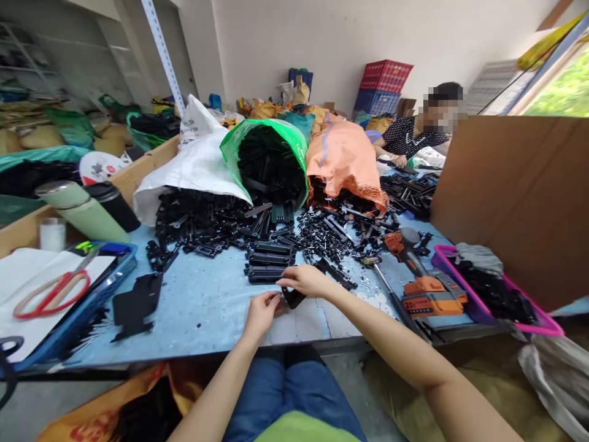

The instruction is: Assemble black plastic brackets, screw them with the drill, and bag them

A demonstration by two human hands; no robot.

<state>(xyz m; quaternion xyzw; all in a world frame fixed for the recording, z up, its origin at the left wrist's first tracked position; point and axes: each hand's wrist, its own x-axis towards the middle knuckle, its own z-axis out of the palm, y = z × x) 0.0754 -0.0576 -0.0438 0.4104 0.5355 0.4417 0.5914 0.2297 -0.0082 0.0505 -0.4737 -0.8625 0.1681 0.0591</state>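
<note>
Near the table's front edge, my right hand (309, 281) is closed on a small black plastic part (293, 298), held tilted just above the blue tabletop (202, 313). My left hand (262, 316) is just left of that part, fingers pinched together. Whatever those fingers hold, if anything, is too small or hidden to name. Beyond my hands lies a stack of long black plastic pieces (270, 263). Small metal and black fittings (322, 236) are scattered behind it to the right.
Open white (197, 159), green (299, 150) and orange (343, 159) sacks spill black parts. On the right are a hammer (391, 288), an orange cordless drill (426, 294) and a pink basket (547, 322). Left are scissors (55, 298) and a green flask (85, 212). A co-worker (409, 135) sits opposite.
</note>
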